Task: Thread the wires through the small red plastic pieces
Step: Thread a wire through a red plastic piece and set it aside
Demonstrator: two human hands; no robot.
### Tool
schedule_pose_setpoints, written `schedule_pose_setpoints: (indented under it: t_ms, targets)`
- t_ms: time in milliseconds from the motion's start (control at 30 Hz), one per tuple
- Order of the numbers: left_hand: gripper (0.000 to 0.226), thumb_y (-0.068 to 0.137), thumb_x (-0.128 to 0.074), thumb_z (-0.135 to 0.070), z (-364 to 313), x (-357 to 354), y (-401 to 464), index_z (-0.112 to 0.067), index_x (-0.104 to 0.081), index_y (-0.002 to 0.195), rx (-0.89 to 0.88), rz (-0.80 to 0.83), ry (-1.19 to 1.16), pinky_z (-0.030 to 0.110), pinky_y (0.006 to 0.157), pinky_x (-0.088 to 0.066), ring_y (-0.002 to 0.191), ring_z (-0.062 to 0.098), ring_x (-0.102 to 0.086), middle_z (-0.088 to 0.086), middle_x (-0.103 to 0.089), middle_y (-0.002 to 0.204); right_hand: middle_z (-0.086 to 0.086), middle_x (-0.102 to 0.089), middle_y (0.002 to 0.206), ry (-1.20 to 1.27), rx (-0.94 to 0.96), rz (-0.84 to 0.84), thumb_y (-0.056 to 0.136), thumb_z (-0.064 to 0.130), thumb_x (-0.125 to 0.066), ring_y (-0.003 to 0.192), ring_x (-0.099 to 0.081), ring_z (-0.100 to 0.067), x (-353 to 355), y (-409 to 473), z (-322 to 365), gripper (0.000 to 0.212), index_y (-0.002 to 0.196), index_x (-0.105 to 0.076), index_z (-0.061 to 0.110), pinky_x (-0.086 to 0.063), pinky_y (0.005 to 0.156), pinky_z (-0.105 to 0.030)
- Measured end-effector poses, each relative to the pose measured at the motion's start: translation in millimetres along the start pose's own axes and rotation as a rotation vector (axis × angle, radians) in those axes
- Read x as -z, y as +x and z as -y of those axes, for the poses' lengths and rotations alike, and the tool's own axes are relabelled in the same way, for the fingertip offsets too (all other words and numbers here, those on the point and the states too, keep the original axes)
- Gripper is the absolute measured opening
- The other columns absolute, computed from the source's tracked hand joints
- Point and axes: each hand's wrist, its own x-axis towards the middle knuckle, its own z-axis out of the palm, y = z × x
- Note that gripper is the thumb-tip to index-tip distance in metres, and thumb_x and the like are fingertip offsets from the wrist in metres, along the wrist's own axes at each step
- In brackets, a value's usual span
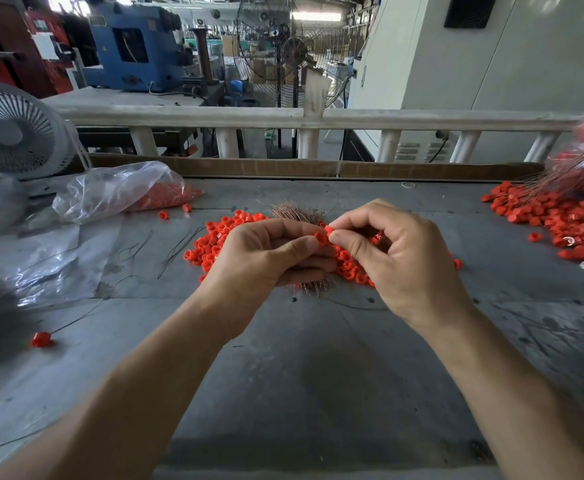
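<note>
Hands meet above grey, scuffed tabletop (301,358). Left hand (262,258) curled, thumb and forefinger pinching a small red plastic piece (321,238), ring-shaped; lower fingers wrapped round a bundle of thin coppery wires (297,211), whose ends bristle out above and below the fist. Right hand (394,251) pinches a second red piece (329,230) against the first, the two touching. Whether a wire is through either, cannot tell. Loose pile of red pieces (214,240) lies directly under the hands. Second heap (560,220) at far right, with wires sticking out of it. Clear crinkled plastic bag (121,188) at left holds more red parts. One red piece on a wire (41,339) lies near left edge.
</note>
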Motion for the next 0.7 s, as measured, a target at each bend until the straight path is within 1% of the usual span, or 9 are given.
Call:
schedule_pose_setpoints:
  t_ms: [100, 200, 300, 467, 633, 700]
  targets:
    - [0.023, 0.081, -0.071, -0.015, 1.7, -1.8, -0.3, -0.005, -0.073, 0.102, -0.036, -0.015, 0.041, 0.027, 0.073, -0.061, 0.087, 0.025, -0.077, 0.018, -0.078, 0.094, 0.004, -0.071, 0.087, -0.055, 0.041, 0.023, 0.089, 0.019, -0.078, 0.085, -0.066, -0.011, -0.1, -0.2, 1.5, 0.006, 0.092, -0.078, 0.014, -0.050, 0.077, -0.025]
    - [0.019, 0.083, -0.070, -0.013, 2.8, -3.9, -1.5, -0.006, -0.073, 0.101, -0.062, -0.022, 0.086, 0.028, 0.075, -0.062, 0.085, 0.024, -0.077, 0.017, -0.078, 0.092, 0.005, -0.070, 0.086, -0.099, 0.081, 0.021, 0.088, 0.019, -0.079, 0.084, -0.066, -0.010, -1.3, -0.5, 2.2, 0.006, 0.091, -0.078, 0.014, -0.050, 0.075, -0.028]
    - [0.011, 0.090, -0.067, -0.004, 3.4, -5.0, -2.0, -0.007, -0.073, 0.098, -0.076, -0.035, 0.122, 0.027, 0.074, -0.062, 0.084, 0.024, -0.077, 0.017, -0.078, 0.091, 0.005, -0.070, 0.085, -0.121, 0.090, 0.013, 0.088, 0.020, -0.079, 0.083, -0.066, -0.011, -1.9, -1.0, 2.6, 0.006, 0.090, -0.079, 0.014, -0.051, 0.074, -0.033]
    - [0.011, 0.093, -0.066, -0.001, 3.5, -5.3, -2.9, -0.007, -0.072, 0.099, -0.098, -0.053, 0.180, 0.029, 0.076, -0.063, 0.083, 0.024, -0.077, 0.016, -0.078, 0.090, 0.004, -0.068, 0.086, -0.178, 0.120, 0.042, 0.090, 0.020, -0.078, 0.082, -0.064, -0.015, -1.7, -1.1, 3.1, 0.006, 0.089, -0.078, 0.014, -0.052, 0.072, -0.039]
    - [0.011, 0.093, -0.065, 0.001, 3.4, -5.7, -2.4, -0.003, -0.072, 0.101, -0.104, -0.082, 0.184, 0.025, 0.072, -0.060, 0.081, 0.022, -0.076, 0.020, -0.077, 0.088, 0.006, -0.067, 0.089, -0.182, 0.114, 0.057, 0.090, 0.020, -0.077, 0.083, -0.065, -0.014, -2.6, -1.3, 4.3, 0.006, 0.094, -0.078, 0.015, -0.053, 0.072, -0.040]
    - [0.011, 0.094, -0.064, 0.001, 3.5, -5.4, -2.4, -0.001, -0.071, 0.102, -0.090, -0.086, 0.163, 0.027, 0.073, -0.062, 0.081, 0.022, -0.076, 0.019, -0.077, 0.088, 0.006, -0.067, 0.091, -0.189, 0.116, 0.064, 0.090, 0.019, -0.077, 0.083, -0.063, -0.013, -3.5, -1.9, 5.1, 0.007, 0.096, -0.078, 0.015, -0.053, 0.072, -0.039]
